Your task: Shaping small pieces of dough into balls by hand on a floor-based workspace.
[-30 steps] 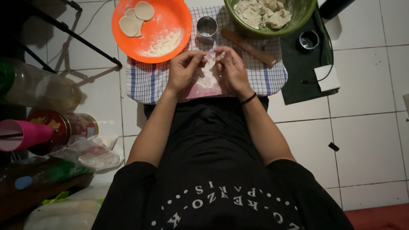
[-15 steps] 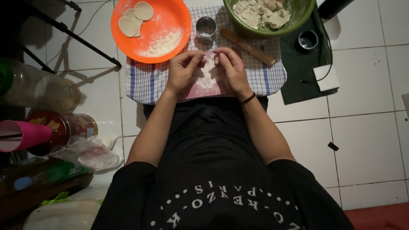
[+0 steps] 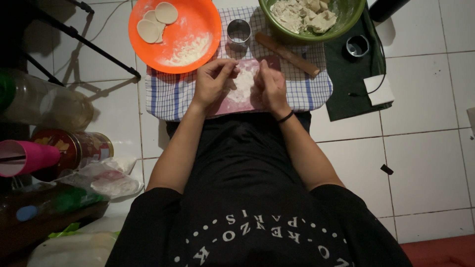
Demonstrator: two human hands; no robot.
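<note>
From up here I see my left hand [image 3: 212, 81] and right hand [image 3: 269, 86] resting on the pink board [image 3: 237, 101], which lies on the checked cloth [image 3: 168, 94] spread over the tiled floor [image 3: 425, 148]. Between them sits a floury patch of dough [image 3: 243, 85]. The left grip is curled, fingers bent in toward the thumb at the dough's left edge; whether it actually pinches dough I cannot tell. The right grip is likewise bent, fingertips together at the dough's right edge. At the cloth's far left corner stands the orange plate [image 3: 198, 20] with two cut dough rounds [image 3: 157, 22] and loose flour. The metal ring cutter [image 3: 239, 32] stands just beyond the board, the wooden rolling pin [image 3: 289, 54] lies slantwise to its right, and the green bowl [image 3: 346, 22] of dough scraps sits at the far right corner.
</note>
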